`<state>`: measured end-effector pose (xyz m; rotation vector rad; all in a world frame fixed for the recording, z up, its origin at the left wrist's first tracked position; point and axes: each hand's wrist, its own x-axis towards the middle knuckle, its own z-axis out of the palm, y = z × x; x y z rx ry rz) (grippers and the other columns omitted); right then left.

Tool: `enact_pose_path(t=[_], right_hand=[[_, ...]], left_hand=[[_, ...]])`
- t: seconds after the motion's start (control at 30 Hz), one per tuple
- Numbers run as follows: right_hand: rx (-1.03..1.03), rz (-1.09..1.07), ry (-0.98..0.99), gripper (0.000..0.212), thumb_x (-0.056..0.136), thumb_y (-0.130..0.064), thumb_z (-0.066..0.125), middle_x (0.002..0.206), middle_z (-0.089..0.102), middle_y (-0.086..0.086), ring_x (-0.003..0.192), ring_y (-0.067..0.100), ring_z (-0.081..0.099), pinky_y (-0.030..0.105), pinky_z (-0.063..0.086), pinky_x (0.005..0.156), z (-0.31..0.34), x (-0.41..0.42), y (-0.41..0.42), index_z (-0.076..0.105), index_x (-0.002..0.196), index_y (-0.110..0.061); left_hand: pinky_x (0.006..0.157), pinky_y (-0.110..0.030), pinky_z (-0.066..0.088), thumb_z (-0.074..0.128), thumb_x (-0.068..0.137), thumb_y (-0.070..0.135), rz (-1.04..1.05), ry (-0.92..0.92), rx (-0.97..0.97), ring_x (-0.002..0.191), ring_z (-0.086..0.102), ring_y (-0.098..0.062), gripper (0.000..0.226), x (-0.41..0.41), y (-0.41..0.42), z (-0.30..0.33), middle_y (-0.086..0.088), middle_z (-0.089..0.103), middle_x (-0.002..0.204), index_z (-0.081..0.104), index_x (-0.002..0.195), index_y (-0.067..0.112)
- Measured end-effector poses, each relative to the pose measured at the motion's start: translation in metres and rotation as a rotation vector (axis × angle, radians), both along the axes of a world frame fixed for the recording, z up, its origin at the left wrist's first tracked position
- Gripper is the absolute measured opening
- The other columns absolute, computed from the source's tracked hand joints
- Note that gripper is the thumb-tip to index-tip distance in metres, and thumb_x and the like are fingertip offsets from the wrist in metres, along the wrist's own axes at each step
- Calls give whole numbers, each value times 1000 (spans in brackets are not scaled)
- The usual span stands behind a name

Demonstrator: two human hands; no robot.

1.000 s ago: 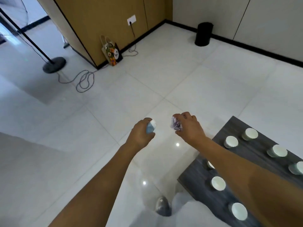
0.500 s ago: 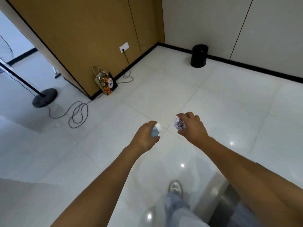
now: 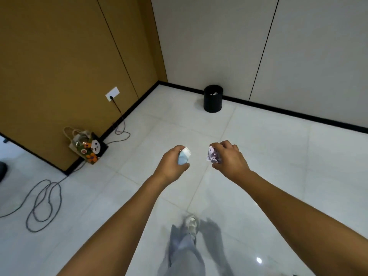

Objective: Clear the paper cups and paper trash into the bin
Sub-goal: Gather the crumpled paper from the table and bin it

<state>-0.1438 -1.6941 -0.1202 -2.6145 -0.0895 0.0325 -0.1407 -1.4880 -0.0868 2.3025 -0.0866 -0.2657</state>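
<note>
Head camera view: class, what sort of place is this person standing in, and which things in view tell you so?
Probably an office or meeting room: a glossy tiled floor, plain panelled walls with a wall socket, and a small black bin in the corner. It does not look like a kitchen or workshop.

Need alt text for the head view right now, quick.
Left hand grips a crushed paper cup and right hand grips a crumpled paper ball, both held out over white floor tiles. A black bin stands ahead by the wall.
</note>
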Motion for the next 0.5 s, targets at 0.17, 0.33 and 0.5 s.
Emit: enact_pose_path(t=[0.17,0.33,0.5], right_hand=[[-22,-48,39,41,79,-15,63,118,49,1,104,28,45,36,45,86,11,133,1,53,117,-26],[-64,-117,58,50,80,-17,65,123,48,3,107,30,45,37,44,90,20,247,-23,50,127,-27],[-94,-181,98,54,81,-17,65,127,47,4,110,29,45,37,44,90,3,356,-64,48,131,-27]], left_hand=[[79,-37,56,68,85,15,-33,8,14,89,54,-21,44,149,-4,1,-1,51,107,50,125,17],[76,-37,55,68,84,13,-96,27,-13,87,54,-22,44,277,-35,6,-3,53,107,50,124,16],[76,-34,53,69,84,14,-160,46,-13,89,54,-21,44,398,-75,-10,-5,55,110,50,124,16]])
